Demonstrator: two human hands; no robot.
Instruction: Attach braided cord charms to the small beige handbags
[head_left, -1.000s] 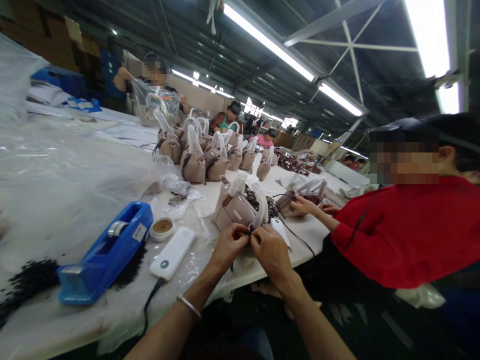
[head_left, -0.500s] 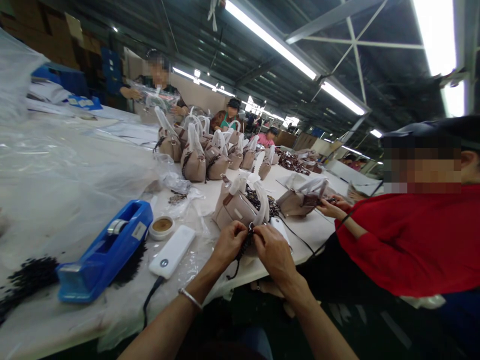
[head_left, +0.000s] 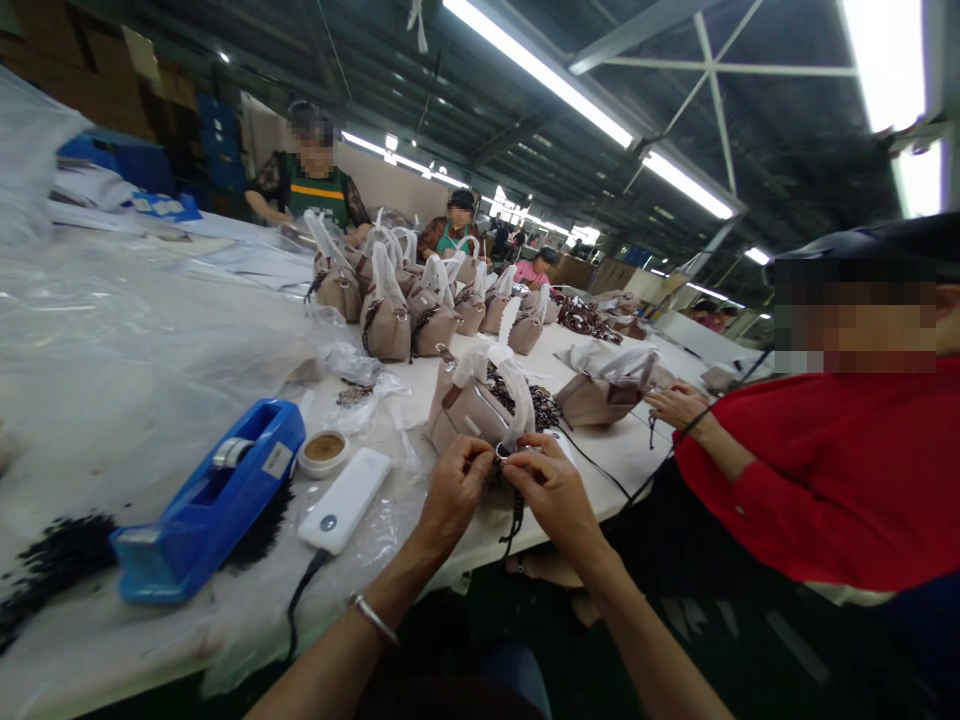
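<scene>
A beige handbag (head_left: pixel 469 412), its handles wrapped in white, stands on the table just beyond my hands. Between my fingertips, at the handbag's near side, is a small metal ring (head_left: pixel 502 452). My left hand (head_left: pixel 456 488) is closed, thumb and forefinger pinching at the ring's left side. My right hand (head_left: pixel 553 492) is closed too, its fingertips pinched by the ring at the top of a dark braided strap (head_left: pixel 516 518). The strap's loose end hangs below my right fingers. Exactly how strap and ring join is hidden by my fingers.
Left lie a blue tape dispenser (head_left: pixel 214 500), a round tub (head_left: pixel 324 452) and a white power bank (head_left: pixel 345 500) with a cable. Several wrapped handbags (head_left: pixel 386 320) stand behind. A co-worker in red (head_left: pixel 817 470) sits at right near another handbag (head_left: pixel 600 398); others work farther back.
The dark strap's hanging end has swung right, and the ring shows more clearly between my fingers. The co-worker's hands at right have shifted off the handbag there.
</scene>
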